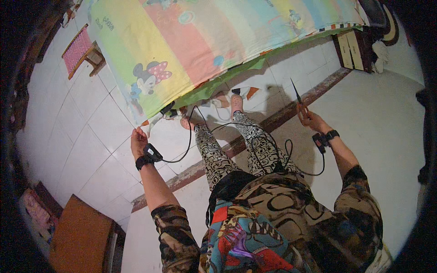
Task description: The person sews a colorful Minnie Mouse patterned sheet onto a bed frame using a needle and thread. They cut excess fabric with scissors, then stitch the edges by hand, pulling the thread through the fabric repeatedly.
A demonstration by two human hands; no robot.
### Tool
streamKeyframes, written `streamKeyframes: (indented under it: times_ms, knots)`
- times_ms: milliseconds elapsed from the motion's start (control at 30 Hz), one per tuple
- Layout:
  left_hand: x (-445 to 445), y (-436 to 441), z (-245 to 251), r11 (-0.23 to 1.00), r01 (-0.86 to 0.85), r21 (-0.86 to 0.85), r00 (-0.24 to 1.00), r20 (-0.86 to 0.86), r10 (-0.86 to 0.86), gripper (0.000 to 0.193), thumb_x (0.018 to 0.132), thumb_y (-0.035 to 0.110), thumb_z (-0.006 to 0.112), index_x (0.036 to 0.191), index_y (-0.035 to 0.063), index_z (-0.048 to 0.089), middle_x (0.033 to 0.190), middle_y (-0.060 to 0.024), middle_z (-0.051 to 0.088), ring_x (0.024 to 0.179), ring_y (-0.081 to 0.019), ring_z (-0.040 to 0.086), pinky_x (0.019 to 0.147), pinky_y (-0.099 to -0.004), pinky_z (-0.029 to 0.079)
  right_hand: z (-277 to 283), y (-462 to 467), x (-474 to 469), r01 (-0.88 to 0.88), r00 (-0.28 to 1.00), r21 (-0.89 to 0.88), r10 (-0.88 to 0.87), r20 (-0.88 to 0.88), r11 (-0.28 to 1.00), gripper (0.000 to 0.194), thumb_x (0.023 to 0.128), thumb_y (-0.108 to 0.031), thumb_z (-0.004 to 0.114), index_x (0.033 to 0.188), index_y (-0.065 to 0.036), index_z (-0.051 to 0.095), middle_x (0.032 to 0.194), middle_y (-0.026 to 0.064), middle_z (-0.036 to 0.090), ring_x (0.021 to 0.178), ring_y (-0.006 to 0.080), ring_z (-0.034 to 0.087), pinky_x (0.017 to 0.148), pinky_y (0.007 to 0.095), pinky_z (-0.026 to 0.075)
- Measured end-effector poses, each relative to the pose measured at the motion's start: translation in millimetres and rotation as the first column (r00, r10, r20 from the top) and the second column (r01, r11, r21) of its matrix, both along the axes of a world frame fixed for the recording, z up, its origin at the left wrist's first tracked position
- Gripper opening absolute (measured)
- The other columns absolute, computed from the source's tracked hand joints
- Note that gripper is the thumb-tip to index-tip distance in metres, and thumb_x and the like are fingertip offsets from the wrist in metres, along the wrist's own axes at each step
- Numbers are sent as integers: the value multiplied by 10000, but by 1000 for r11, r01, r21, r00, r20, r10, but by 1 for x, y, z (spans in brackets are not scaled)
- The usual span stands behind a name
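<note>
A bed-sized striped cloth (174, 51) with cartoon mouse prints spreads in front of me, its near edge hanging over a green layer (218, 83). My left hand (139, 140) is at the cloth's near-left corner, fingers drawn together. Whether thread or fabric is pinched there is too small to tell. Small orange and white scraps show beside those fingertips. Off to the right, away from the cloth, my right hand (311, 120) grips scissors (297, 94) by their orange handles. The dark blades point away from me and look closed.
Black cables (189, 143) run from wrist-worn devices across my legs. Fabric scraps (252, 92) lie on the tiled floor by my feet. A raised dark strip (283, 117) crosses the floor. A pink woven stool (78, 51) stands far left, a brown wooden board (80, 235) lower left.
</note>
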State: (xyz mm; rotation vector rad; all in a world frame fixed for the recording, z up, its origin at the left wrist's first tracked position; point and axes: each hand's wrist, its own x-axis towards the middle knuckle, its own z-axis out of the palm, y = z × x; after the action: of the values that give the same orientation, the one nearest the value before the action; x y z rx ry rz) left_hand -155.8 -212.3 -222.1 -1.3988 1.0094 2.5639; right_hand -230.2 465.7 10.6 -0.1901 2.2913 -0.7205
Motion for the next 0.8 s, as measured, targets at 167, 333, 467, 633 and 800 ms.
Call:
streamKeyframes:
  times_ms: [167, 333, 467, 633, 800]
  knots:
    - [54, 43, 37, 998, -59, -28, 985, 161, 62, 116, 857, 156, 552, 896, 48, 542, 856, -22, 598, 733, -126, 566, 657, -222, 480, 6, 72, 9, -362, 922, 189, 381, -76, 913, 287, 799, -185, 527, 1045, -62, 442, 956, 79, 466, 777, 193, 469, 669, 309, 403]
    - [101, 83, 121, 985, -54, -166, 961, 261, 96, 160, 841, 181, 584, 901, 36, 554, 867, -30, 602, 753, -129, 558, 679, -226, 470, 23, 122, -8, -192, 889, 310, 32, 456, 931, 419, 800, -158, 480, 1199, -95, 369, 1152, 122, 442, 932, 271, 497, 779, 365, 434]
    - [119, 98, 166, 978, 39, -204, 918, 393, 46, 197, 843, 233, 584, 955, 72, 561, 886, -27, 616, 792, -135, 566, 684, -258, 469, 16, 151, 10, 321, 833, 347, -437, 339, 881, 303, 769, -295, 571, 861, -12, 517, 782, 67, 541, 712, 181, 490, 645, 288, 402]
    - [102, 104, 169, 971, 96, -220, 931, 364, -10, 254, 838, 252, 587, 1014, 74, 544, 926, -37, 618, 831, -147, 571, 700, -267, 468, 26, 176, 42, 329, 766, 488, -531, 363, 808, 328, 766, -328, 588, 908, -38, 532, 790, 66, 556, 718, 184, 502, 663, 306, 408]
    - [42, 145, 176, 958, 196, -210, 928, 356, -112, 242, 840, 244, 584, 1008, 84, 515, 974, -35, 603, 819, -146, 564, 685, -277, 467, 47, 199, 48, 412, 764, 378, -540, 352, 829, 298, 764, -324, 601, 782, -36, 526, 731, 64, 555, 688, 182, 518, 642, 336, 417]
